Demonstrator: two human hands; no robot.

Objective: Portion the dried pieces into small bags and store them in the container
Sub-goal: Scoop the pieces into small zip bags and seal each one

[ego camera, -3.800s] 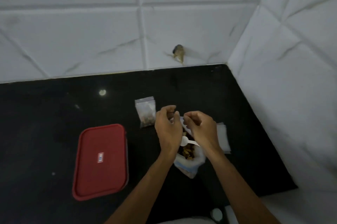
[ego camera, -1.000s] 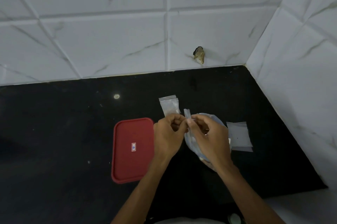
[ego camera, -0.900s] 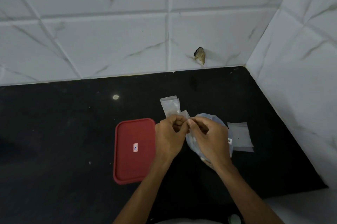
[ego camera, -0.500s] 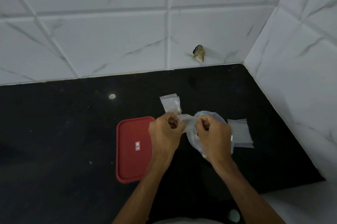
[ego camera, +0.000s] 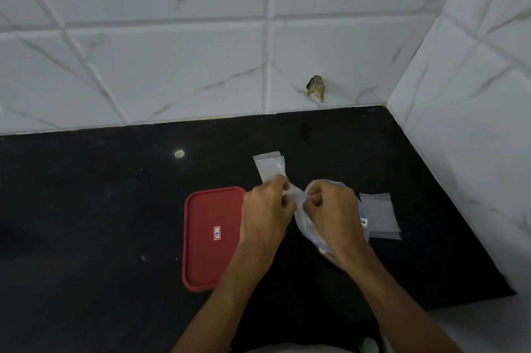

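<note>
On your left, the container point(ego camera: 212, 237) sits shut on the black counter point(ego camera: 86, 223) under its red lid. Its long axis runs away from you toward the tiled wall point(ego camera: 172, 65), leaning slightly right at the far end. A small white sticker point(ego camera: 217, 233) with a red border lies at the lid's middle, turned sideways. It carries a blue mark like a single digit, too small to read for certain.

Beyond your left hand point(ego camera: 265, 214), a sealed bag point(ego camera: 270, 167) lies flat with its long axis pointing at the wall. Its near end is hidden by your knuckles.

Your left hand is curled, its fingertips pinching one end of the small bag point(ego camera: 296, 197). Your right hand point(ego camera: 333, 214) is curled the same way and pinches the other end. The small bag is held above the counter between the two hands, running left to right, with its far-left end a little higher. What it holds cannot be seen.

Under your right hand sits the big bag point(ego camera: 304, 226), crumpled and mostly covered. Just right of it lie flat empty bags point(ego camera: 379, 216), stacked near the side wall.
</note>
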